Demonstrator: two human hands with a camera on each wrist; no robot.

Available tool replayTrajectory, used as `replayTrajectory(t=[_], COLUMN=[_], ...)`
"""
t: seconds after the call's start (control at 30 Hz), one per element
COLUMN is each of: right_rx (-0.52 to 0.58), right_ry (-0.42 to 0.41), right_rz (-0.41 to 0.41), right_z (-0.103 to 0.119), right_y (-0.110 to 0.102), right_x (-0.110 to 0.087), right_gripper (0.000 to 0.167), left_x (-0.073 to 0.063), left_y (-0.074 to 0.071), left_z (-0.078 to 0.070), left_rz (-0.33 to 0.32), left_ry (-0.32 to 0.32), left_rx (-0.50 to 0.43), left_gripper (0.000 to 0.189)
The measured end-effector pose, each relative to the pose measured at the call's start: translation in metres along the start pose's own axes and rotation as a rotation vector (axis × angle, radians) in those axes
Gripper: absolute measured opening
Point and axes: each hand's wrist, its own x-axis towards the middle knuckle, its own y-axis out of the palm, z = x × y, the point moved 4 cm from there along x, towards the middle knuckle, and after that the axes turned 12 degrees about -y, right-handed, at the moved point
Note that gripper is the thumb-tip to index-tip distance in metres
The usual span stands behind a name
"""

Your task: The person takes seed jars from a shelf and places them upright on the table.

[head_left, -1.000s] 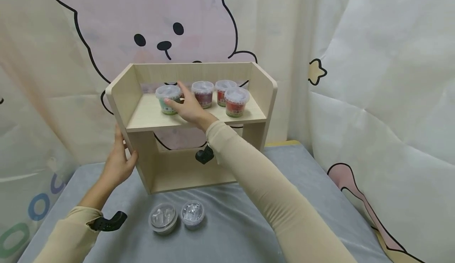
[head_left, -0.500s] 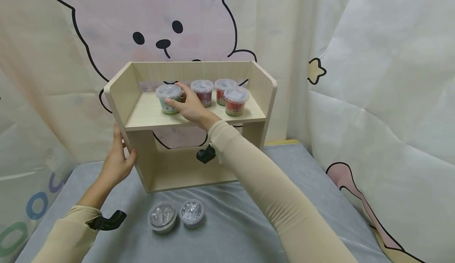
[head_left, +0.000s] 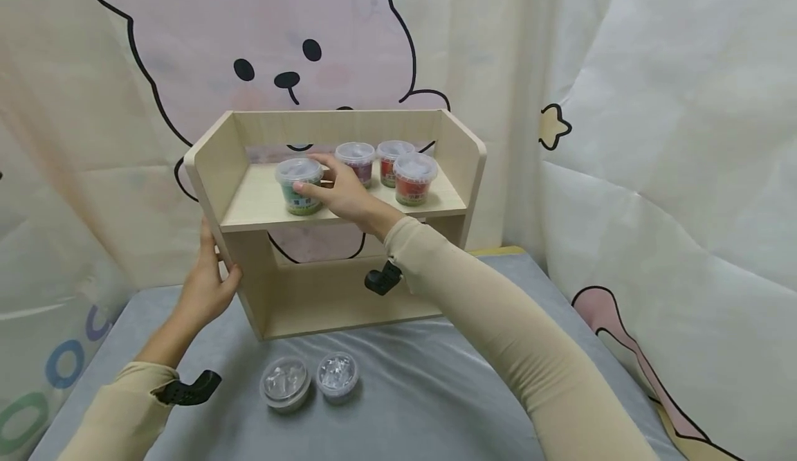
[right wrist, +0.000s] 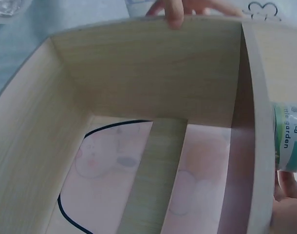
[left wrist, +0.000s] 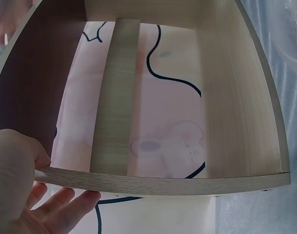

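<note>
A small pale wooden shelf (head_left: 249, 220) stands on the cloth-covered table. My left hand (head_left: 207, 286) holds its left side panel, with the thumb on the inner side and fingers outside in the left wrist view. On the upper board, near the front edge, is a clear-lidded plastic cup with a green label (head_left: 297, 194). My right hand (head_left: 349, 194) grips this cup from its right side, thumb in front; the far fingers are partly hidden. The green label (right wrist: 290, 136) also shows at the right edge of the right wrist view.
Farther right on the upper board stand a purple cup (head_left: 356, 163), a red cup (head_left: 387, 170) and another red cup (head_left: 412, 187) in front. Two lidded clear tubs, a larger one (head_left: 285, 385) and a smaller one (head_left: 337, 376), sit on the grey cloth (head_left: 436, 392).
The right hand and the green-labelled cup have come toward the front edge of the upper board and slightly right. The left hand keeps its place on the side panel.
</note>
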Motion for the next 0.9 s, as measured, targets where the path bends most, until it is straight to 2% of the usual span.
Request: replayTrajectory(t=[0.17,0.37,0.57,0.73,0.9], right_rx=[0.024,0.002,-0.037,-0.019,-0.007], right_ry=[-0.052,-0.092,-0.149,-0.224,-0.232], right_rz=[0.030,0.041,0.041,0.002,-0.034], right_z=[0.011,0.019,0.023,0.011,-0.009], right_y=[-0.004,-0.013,-0.023,-0.027,-0.032], right_x=[-0.018,-0.039,-0.062,-0.080,-0.102], right_gripper=[0.067,0.065,0.067,0.067,0.068], left_x=[-0.001,-0.001,0.001,0.000,0.001], left_y=[-0.001,-0.001,-0.002,-0.002,-0.001], left_z=[0.000,-0.001,-0.002,-0.001,0.000], left_rz=[0.000,-0.003,-0.042,-0.026,-0.022], left_ry=[-0.003,0.003,0.006,-0.008,0.004], left_rx=[0.006,-0.008,0.007,-0.006,-0.010], left_gripper=[0.099,0.100,0.100,0.102,0.099])
